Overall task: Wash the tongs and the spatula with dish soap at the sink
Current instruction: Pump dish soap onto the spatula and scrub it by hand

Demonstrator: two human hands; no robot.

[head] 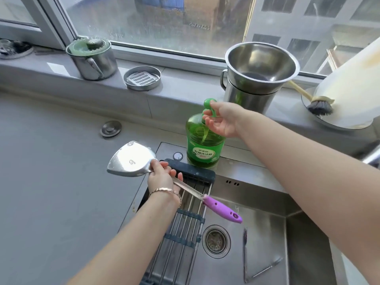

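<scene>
At the back rim of the sink (257, 194), green dish soap bottle (202, 145) stands upright on the steel ledge. Right hand (221, 118) is on its pump: thumb on the green pump head (209, 103), fingers curled loosely beneath the spout, palm cupped under it. Left hand (163, 175) grips the spatula (131, 160) at the neck, fingers wrapped around the metal shaft just behind the blade. Blade points left over the grey counter (51, 161); purple handle (223, 209) angles down right over the basin. Bracelet (166, 191) on left wrist. Tongs (255, 262) lie on the basin floor, right of the drain (216, 241), arms spread apart. Drying rack (185, 219) spans the basin's left side. On the windowsill: lidded steel pot (92, 58), steel bowl (261, 68) stacked on a canister, dish brush (316, 103).
</scene>
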